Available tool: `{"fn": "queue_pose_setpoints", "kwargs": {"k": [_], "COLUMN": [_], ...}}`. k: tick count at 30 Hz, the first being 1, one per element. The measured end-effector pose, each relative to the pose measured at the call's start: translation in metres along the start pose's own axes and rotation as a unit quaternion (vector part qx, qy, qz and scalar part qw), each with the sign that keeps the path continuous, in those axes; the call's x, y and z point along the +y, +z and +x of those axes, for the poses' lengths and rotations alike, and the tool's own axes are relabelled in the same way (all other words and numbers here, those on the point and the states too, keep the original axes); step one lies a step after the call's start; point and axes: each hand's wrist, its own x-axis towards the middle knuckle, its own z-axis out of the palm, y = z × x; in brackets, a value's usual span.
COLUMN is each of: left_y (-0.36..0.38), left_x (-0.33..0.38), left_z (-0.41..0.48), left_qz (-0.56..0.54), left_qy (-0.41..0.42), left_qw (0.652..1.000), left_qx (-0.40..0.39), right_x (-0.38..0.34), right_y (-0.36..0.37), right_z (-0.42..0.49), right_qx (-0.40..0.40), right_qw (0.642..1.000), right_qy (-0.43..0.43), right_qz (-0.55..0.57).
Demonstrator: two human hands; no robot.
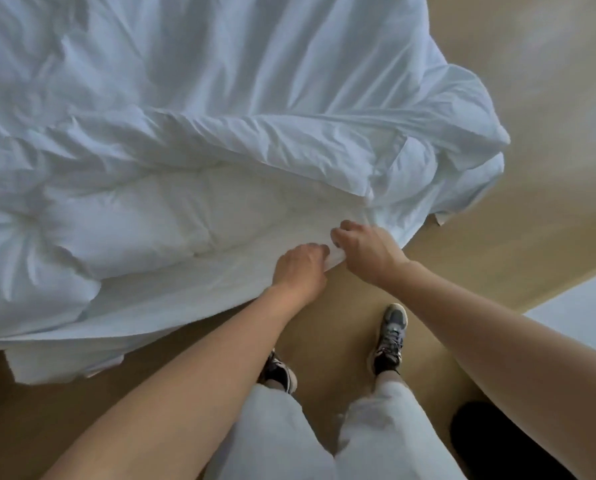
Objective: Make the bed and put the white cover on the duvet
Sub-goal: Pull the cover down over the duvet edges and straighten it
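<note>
l hand point(300, 268), r hand point(365, 251) at duvet point(185, 220)

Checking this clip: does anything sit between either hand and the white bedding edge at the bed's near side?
Nothing visible does. The left hand and right hand both pinch that fabric edge, side by side. The bunched white cover lies just beyond, across the quilted duvet.

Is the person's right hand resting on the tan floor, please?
No, the right hand pinches the near edge of the white fabric bedding beside the left hand.
</note>
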Motion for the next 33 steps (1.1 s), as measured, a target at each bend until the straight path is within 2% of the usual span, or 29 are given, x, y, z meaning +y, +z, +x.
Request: {"fn": "queue_pose_setpoints", "kwargs": {"k": [2,6,8,12,14,16,18,20,22,23,25,26,27,28,29,30,32,33], "left_y": [0.007,0.019,0.020,0.032,0.044,0.062,0.075,0.077,0.064,0.053,0.028,0.014,-0.002,-0.018,-0.033,-0.047,-0.062,-0.063], "left_x": [0.018,0.011,0.011,0.051,0.079,0.096,0.107,0.117,0.133,0.142,0.159,0.168,0.175,0.179,0.179,0.173,0.144,0.129], "left_z": [0.019,0.025,0.022,0.042,0.051,0.050,0.041,0.043,0.052,0.059,0.070,0.074,0.080,0.090,0.103,0.120,0.152,0.164], "left_qz": [-0.007,-0.071,-0.073,-0.003,0.020,0.014,-0.001,0.017,0.038,0.029,0.003,0.000,0.010,0.033,0.071,0.116,0.189,0.200], "left_qy": [-0.018,-0.030,-0.050,-0.058,-0.066,-0.102,-0.140,-0.147,-0.111,-0.063,0.111,0.204,0.268,0.290,0.263,0.195,0.039,-0.012], "left_qw": [1.000,0.996,0.994,0.993,0.989,0.984,0.981,0.978,0.980,0.988,0.994,0.972,0.941,0.917,0.916,0.935,0.976,0.980], "left_qx": [-0.002,-0.049,-0.063,-0.108,-0.133,-0.144,-0.133,-0.143,-0.160,-0.140,0.013,0.115,0.208,0.270,0.295,0.272,0.103,0.008], "right_x": [0.037,0.138,0.189,0.241,0.256,0.284,0.311,0.317,0.308,0.305,0.300,0.300,0.299,0.297,0.293,0.292,0.296,0.298], "right_y": [0.019,0.044,0.053,0.057,0.058,0.066,0.069,0.067,0.062,0.057,0.040,0.029,0.015,0.001,-0.014,-0.026,-0.047,-0.051], "right_z": [-0.002,0.019,0.031,0.024,-0.002,-0.034,-0.055,-0.056,-0.049,-0.045,-0.036,-0.031,-0.024,-0.015,-0.006,0.006,0.035,0.048], "right_qx": [0.040,0.069,0.084,0.090,0.106,0.096,0.038,-0.024,-0.137,-0.165,-0.183,-0.131,-0.009,0.131,0.240,0.283,0.197,0.142], "right_qw": [0.999,0.983,0.978,0.985,0.986,0.993,0.998,0.994,0.982,0.978,0.979,0.989,0.993,0.979,0.959,0.951,0.977,0.986], "right_qy": [0.014,0.161,0.188,0.107,0.047,-0.012,-0.057,-0.051,-0.019,-0.019,-0.042,-0.071,-0.110,-0.141,-0.144,-0.121,-0.071,-0.054], "right_qz": [-0.006,-0.048,-0.026,0.105,0.120,0.064,-0.017,-0.095,-0.127,-0.124,-0.074,-0.016,0.038,0.063,0.051,0.021,-0.040,-0.062]}}
